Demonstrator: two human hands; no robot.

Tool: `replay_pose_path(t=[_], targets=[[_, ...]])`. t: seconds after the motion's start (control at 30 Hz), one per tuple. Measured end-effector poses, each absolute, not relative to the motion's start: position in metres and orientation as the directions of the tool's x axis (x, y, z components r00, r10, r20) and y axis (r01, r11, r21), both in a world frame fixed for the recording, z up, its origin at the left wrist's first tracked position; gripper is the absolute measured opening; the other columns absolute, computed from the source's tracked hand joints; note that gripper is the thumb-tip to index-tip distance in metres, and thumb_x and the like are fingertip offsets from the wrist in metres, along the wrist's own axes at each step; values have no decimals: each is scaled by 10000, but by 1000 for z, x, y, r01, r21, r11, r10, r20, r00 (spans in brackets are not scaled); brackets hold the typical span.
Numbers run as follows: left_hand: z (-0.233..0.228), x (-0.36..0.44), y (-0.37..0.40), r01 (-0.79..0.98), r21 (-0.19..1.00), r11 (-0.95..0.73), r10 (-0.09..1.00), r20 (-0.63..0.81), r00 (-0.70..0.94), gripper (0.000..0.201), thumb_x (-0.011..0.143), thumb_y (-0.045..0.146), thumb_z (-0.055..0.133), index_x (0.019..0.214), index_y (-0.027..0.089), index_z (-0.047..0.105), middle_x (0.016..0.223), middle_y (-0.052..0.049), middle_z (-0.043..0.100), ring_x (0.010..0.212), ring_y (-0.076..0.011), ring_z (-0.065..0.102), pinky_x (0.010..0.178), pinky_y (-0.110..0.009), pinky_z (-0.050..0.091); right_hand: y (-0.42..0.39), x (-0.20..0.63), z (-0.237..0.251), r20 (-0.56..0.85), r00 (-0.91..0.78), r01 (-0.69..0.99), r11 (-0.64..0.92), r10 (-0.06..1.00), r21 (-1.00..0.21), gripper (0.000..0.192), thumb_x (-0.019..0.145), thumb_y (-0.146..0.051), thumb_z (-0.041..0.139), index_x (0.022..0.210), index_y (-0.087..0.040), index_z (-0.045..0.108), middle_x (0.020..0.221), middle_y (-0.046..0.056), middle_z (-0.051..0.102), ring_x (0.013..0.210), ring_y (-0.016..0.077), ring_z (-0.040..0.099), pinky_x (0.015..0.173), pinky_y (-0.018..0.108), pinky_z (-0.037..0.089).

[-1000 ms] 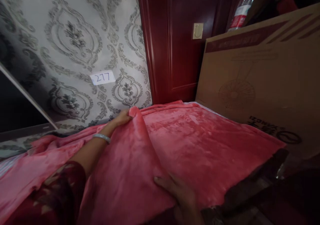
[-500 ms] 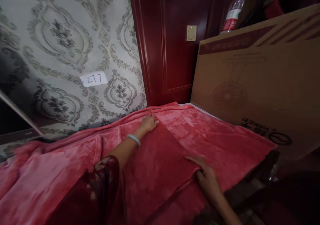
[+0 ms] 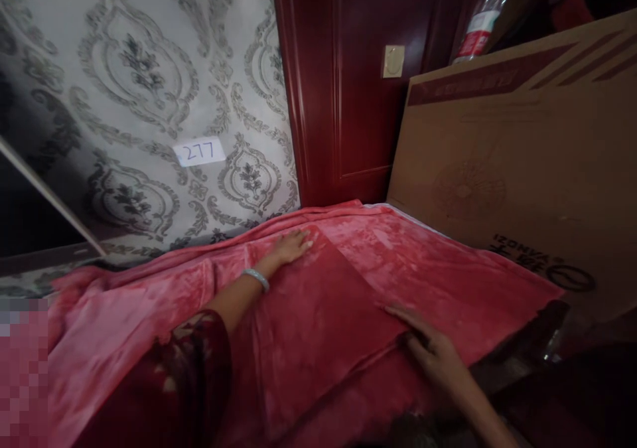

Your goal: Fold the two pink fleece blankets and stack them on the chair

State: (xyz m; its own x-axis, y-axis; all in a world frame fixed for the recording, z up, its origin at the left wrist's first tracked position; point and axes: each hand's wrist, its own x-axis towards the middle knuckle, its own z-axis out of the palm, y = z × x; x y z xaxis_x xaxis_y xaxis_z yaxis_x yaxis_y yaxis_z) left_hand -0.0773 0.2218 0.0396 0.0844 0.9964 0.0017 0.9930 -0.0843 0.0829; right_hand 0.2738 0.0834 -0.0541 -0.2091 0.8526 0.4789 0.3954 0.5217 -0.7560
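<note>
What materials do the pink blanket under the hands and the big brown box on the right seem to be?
Pink plush blanket: probably soft fleece, since its nap shines in streaks. Big brown box: looks like matte cardboard with printed marks.

A plush blanket (image 3: 398,269) in salmon pink is seen, its folded-over panel (image 3: 318,308) a deeper red. At ten o'clock, wallpaper (image 3: 124,70) in pale grey is patterned with darker grey damask medallions. At twelve o'clock a door (image 3: 343,76) is finished in glossy dark red. At two o'clock, a brown cardboard box (image 3: 522,162) is printed with maroon stripes.
</note>
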Motion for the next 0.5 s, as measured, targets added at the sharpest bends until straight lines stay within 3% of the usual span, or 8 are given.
replay_pose_path(t=[0.1,0.2,0.27,0.33,0.5], targets=[[46,-101,202,998,45,-43,999,21,42,656,975,564,347,1552,254,320,1662,-107,216,1537,-292,136,1213,-570,29,67,257,-18,613,-158,478,603,774,-638,435,935,-348,484,1327,-236,635,1349,89,638,1279,273,562,1083,514,441],[41,-121,186,1000,29,11,1000,18,-12,676,965,590,354,1556,263,311,1665,-117,205,1541,-305,98,1200,-593,5,51,215,1,665,-325,539,710,672,-454,509,973,-374,468,1474,-282,480,1507,69,492,1417,282,399,1150,563,326],[32,-131,180,998,39,46,999,0,-46,676,960,610,349,1550,281,324,1654,-121,239,1533,-331,131,1188,-619,60,43,188,-6,588,-457,609,717,668,-341,552,959,-401,502,1502,-322,435,1568,55,407,1472,331,285,1147,637,264],[20,-139,178,995,63,79,997,-23,-78,682,955,614,356,1549,281,328,1640,-142,268,1516,-357,192,1170,-637,122,39,172,-26,473,-542,665,699,695,-264,569,940,-437,540,1494,-348,443,1580,55,387,1475,376,258,1118,687,251],[1,-149,184,983,158,93,996,-14,-92,724,940,624,385,1561,260,303,1645,-160,232,1521,-358,171,1176,-640,81,38,173,-63,371,-582,721,671,723,-176,577,962,-477,499,1519,-379,384,1610,28,330,1490,359,225,1131,657,241]])
